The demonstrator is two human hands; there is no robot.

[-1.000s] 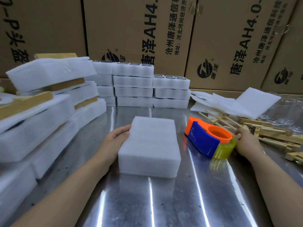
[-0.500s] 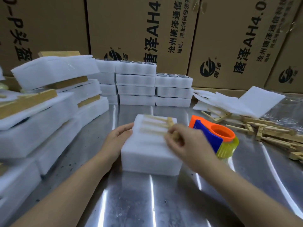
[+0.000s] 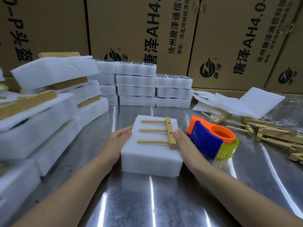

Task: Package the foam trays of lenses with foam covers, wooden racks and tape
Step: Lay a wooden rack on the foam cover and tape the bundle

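**Rack on, tape next**

Foam block (image 3: pixel 151 154) sits mid-worktop (image 3: pixel 147 202), rack (image 3: pixel 164 131) flat on top: bar along the block's right edge, pegs pointing left. Left hand (image 3: pixel 118 140) and right hand (image 3: pixel 183 141) flank it, fingers straight, together, pressing the sides. Tape dispenser (image 3: pixel 211 138) lies just beside the right hand, likely its reach.

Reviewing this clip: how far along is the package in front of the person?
Done: the three-peg wooden rack lies on the covered white foam block. In hand: left hand and right hand brace its sides. Left: taping; the orange-and-blue tape dispenser lies untouched beside it.
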